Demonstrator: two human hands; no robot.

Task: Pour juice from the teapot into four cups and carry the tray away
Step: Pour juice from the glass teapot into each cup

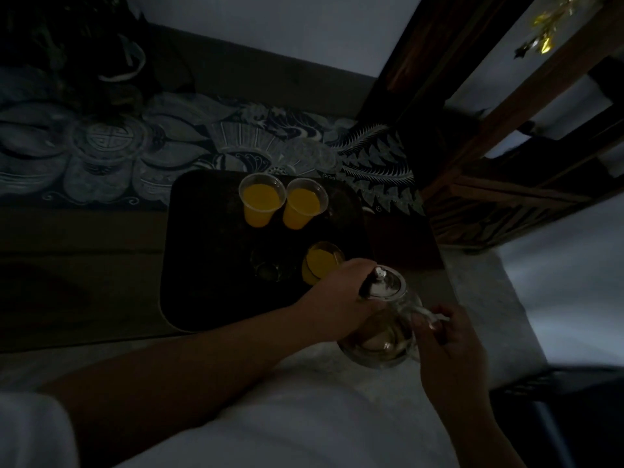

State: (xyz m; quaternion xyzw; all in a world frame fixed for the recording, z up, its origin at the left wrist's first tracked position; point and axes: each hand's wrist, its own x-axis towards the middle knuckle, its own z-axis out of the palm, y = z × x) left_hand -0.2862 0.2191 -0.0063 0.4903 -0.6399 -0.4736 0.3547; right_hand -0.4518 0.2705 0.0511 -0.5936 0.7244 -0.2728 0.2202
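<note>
A dark tray [189, 251] lies on the table and carries clear plastic cups. Two cups [261, 201] [303, 204] at its far side hold orange juice. A third cup [320, 263] nearer me also holds juice, and a fourth cup [268, 270] beside it looks empty. The glass teapot [381, 336] stands just off the tray's near right corner and looks nearly empty. My left hand [337, 298] rests on the pot's metal lid [385, 285]. My right hand [449, 346] grips the pot's handle.
A patterned dark cloth [135, 153] covers the table behind the tray. A carved wooden frame [489, 157] rises at the right. A dim vase or plant [111, 55] stands at the back left. A pale surface [304, 417] lies in front of me.
</note>
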